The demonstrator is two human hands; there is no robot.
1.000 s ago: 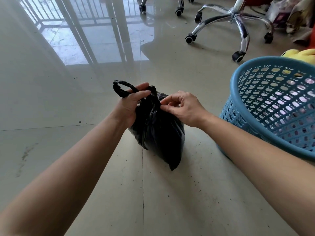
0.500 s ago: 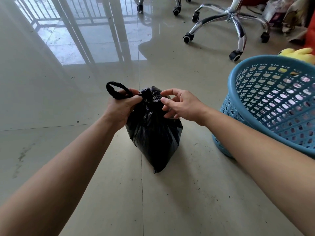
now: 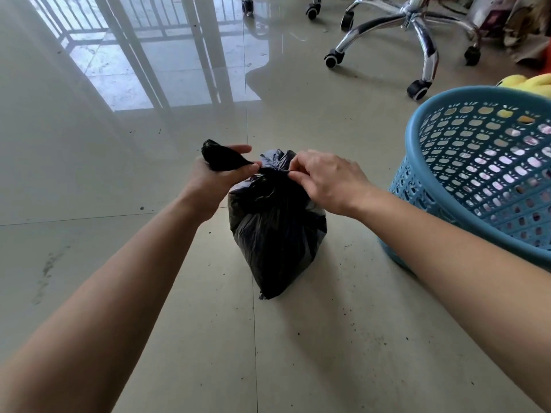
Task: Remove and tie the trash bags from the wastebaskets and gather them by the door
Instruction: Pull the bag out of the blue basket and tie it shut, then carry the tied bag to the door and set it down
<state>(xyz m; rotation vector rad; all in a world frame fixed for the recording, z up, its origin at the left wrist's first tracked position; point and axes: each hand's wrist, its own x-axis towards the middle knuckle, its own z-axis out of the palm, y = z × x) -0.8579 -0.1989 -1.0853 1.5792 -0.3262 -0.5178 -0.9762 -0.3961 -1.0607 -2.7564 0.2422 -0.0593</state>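
Note:
A small black trash bag [image 3: 275,234] stands on the tiled floor in the middle of the view, its top gathered into a neck. My left hand [image 3: 214,180] is shut on the bag's left handle, a bunched black strip that sticks out to the left of my fingers. My right hand [image 3: 325,180] pinches the gathered plastic at the bag's neck between thumb and fingers. A blue perforated plastic wastebasket [image 3: 489,174] leans at the right, close to my right forearm, with no bag inside it.
The chrome wheeled base of an office chair [image 3: 417,34] stands at the back right. A yellow plush thing [image 3: 530,83] lies behind the wastebasket. Glossy floor with window reflections [image 3: 149,64] stretches to the back left. Crumbs and smudges dot the near tiles.
The handle loop in my left hand has collapsed into a tight bunch. My right hand opened briefly, then closed again on the bag's neck. The bag has settled lower on the floor.

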